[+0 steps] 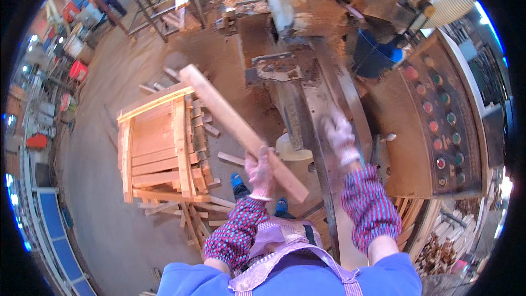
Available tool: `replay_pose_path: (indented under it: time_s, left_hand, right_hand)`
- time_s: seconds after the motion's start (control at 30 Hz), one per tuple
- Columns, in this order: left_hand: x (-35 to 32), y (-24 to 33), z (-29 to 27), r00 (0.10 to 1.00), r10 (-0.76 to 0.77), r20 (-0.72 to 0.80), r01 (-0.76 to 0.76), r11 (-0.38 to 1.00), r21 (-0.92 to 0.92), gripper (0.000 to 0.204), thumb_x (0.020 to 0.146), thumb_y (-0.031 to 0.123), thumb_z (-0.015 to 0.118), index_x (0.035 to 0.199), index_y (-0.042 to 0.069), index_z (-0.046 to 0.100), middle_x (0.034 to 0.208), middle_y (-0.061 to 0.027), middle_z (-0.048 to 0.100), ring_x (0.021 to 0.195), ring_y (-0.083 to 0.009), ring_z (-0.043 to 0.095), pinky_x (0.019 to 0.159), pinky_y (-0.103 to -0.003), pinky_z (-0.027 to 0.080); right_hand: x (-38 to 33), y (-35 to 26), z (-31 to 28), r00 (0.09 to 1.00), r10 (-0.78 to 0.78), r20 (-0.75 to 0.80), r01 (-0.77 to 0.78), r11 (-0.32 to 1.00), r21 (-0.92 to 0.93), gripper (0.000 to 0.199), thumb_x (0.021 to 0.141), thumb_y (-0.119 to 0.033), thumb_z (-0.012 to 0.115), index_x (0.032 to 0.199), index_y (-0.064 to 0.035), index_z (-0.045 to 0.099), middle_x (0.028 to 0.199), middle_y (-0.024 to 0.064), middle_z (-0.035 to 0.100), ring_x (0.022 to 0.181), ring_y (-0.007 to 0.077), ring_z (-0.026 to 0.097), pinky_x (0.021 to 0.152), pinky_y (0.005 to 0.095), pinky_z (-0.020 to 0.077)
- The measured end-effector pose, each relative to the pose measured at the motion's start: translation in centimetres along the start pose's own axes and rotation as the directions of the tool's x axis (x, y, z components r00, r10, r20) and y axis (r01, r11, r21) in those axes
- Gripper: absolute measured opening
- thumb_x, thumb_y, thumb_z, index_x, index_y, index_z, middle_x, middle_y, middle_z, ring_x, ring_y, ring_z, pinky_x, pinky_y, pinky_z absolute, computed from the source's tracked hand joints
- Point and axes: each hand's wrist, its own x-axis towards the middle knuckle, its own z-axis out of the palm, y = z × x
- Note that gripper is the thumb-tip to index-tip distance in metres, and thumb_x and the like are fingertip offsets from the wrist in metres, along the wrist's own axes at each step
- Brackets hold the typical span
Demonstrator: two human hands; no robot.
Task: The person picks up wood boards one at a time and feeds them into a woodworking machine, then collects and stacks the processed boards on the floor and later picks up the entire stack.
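The left hand [260,172], in a pale knitted glove with a checked red-and-blue sleeve cover behind it, has its grip closed around a long, flat wooden slat [241,130]. The slat is pale, smooth-sawn and rectangular in section. The grip sits near its lower end: a short length sticks out below and to the right of the fingers, and the longer part runs up and to the left from them, held clear above the floor.

To the left of that grip stands an open wooden crate [156,145], made of rough planks and stacked with more slats of the same pale wood. Loose offcuts [189,216] lie scattered on the dusty concrete floor [104,230] below it.

The right hand [341,138], gloved the same way, rests on the long metal bed of a woodworking machine [323,98], which is coated in sawdust. Its fingers look blurred, and whether that grip is spread flat or pressed together cannot be told. It holds nothing that shows.

To the right of the right hand a sloping brown control panel [433,126] carries a column of round coloured buttons. Beyond the hand, at the far end of the bed, sawdust lies heaped against the machine's bulky housing [307,5].
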Motion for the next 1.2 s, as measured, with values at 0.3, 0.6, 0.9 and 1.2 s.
replay_pose_path:
  time_s: [0.3, 0.6, 0.9, 1.2]
  left_hand:
    - [5.6, 1.3, -1.6, 0.926, -0.069, 0.371, -0.007, 0.98, 0.199, 0.047, 0.096, 0.012, 0.062, 0.138, 0.004, 0.041, 0.124, -0.0057, 0.05, 0.111, -0.0167, 0.051, 0.099, -0.033, 0.043]
    - [44.2, 11.5, -20.5, 0.693, 0.144, -0.706, 0.227, 0.886, 0.404, 0.083, 0.069, 0.047, 0.085, 0.122, -0.01, 0.053, 0.12, -0.0259, 0.062, 0.105, -0.0312, 0.059, 0.092, -0.041, 0.046]
    - [53.1, 10.0, -29.6, 0.935, -0.103, -0.34, 0.041, 0.982, -0.183, 0.031, 0.089, 0.037, 0.067, 0.104, 0.011, 0.069, 0.1, -0.0069, 0.068, 0.09, -0.022, 0.065, 0.082, -0.037, 0.055]
    - [22.8, 10.2, -18.9, 0.999, -0.039, -0.027, 0.034, 0.984, -0.174, 0.03, 0.093, 0.025, 0.058, 0.116, 0.006, 0.056, 0.106, -0.0102, 0.063, 0.1, -0.0274, 0.063, 0.09, -0.043, 0.052]
  right_hand:
    - [-20.9, -6.7, -2.6, 0.858, 0.479, 0.186, -0.428, 0.867, -0.257, 0.088, 0.079, -0.022, 0.076, 0.151, 0.0018, 0.03, 0.133, 0.0287, 0.055, 0.123, 0.0406, 0.056, 0.101, 0.0428, 0.0458]
    - [-20.9, 0.9, -2.0, 0.968, 0.247, -0.037, -0.207, 0.709, -0.674, 0.058, 0.097, -0.016, 0.049, 0.148, 0.0055, 0.033, 0.152, 0.0287, 0.035, 0.14, 0.0441, 0.035, 0.119, 0.0472, 0.0248]
    - [3.4, 5.0, -0.2, 0.987, 0.158, -0.026, -0.113, 0.57, -0.814, 0.055, 0.099, -0.034, 0.051, 0.147, -0.007, 0.043, 0.152, 0.0197, 0.04, 0.14, 0.04, 0.036, 0.118, 0.0466, 0.0256]
    - [3.4, -12.9, 11.5, 0.928, -0.242, 0.283, 0.198, 0.965, 0.174, 0.06, 0.089, -0.023, 0.068, 0.143, -0.0036, 0.048, 0.146, 0.0196, 0.048, 0.136, 0.0295, 0.046, 0.115, 0.0394, 0.0349]
